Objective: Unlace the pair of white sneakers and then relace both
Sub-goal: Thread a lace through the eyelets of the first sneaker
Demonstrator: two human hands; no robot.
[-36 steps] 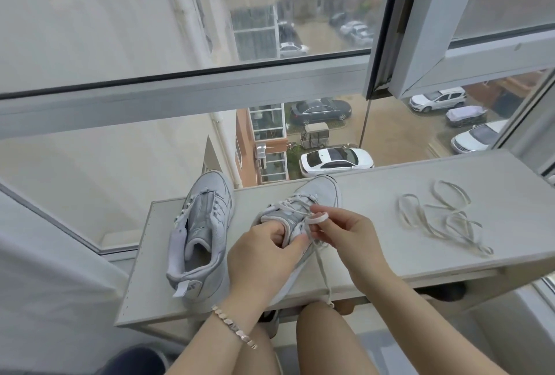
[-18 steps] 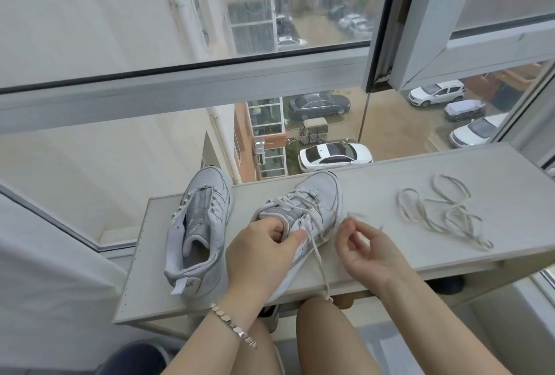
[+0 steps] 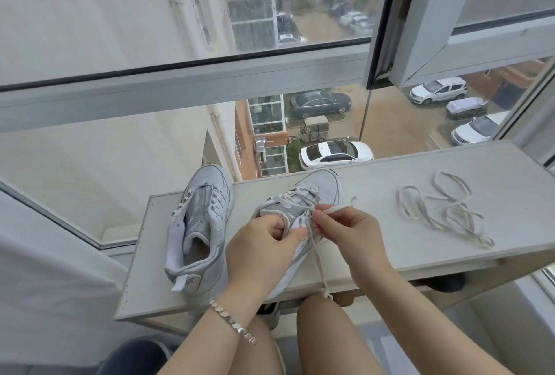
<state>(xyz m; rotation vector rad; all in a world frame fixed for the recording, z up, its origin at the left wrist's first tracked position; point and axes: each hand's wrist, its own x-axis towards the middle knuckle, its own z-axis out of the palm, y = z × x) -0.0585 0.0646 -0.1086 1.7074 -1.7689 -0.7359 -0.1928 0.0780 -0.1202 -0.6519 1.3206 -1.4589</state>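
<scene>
Working the lace (image 3: 316, 257) out of the laced sneaker (image 3: 318, 191), the person looks about midway through unlacing it: the upper rows are slack, the toe rows crossed. That sneaker sits mid-counter, toe toward the window (image 3: 180, 74) and a little right, heel toward the person at the near edge. The left grip (image 3: 264, 251) is closed on its tongue and collar from the heel side, steadying it. The right grip (image 3: 351, 233) lies just right of the eyelets, thumb and forefinger pinching a lace strand there. One free end hangs below the near edge of the counter (image 3: 510, 176). The next pull would likely run rightward, across the shoe's long axis, so the right grip is the nearer one. Half a second earlier that grip was open and clear of the shoe; now it is back at the eyelets. Just left stands the bare sneaker (image 3: 204, 224), and well to the right lies a loose lace (image 3: 444, 215).
</scene>
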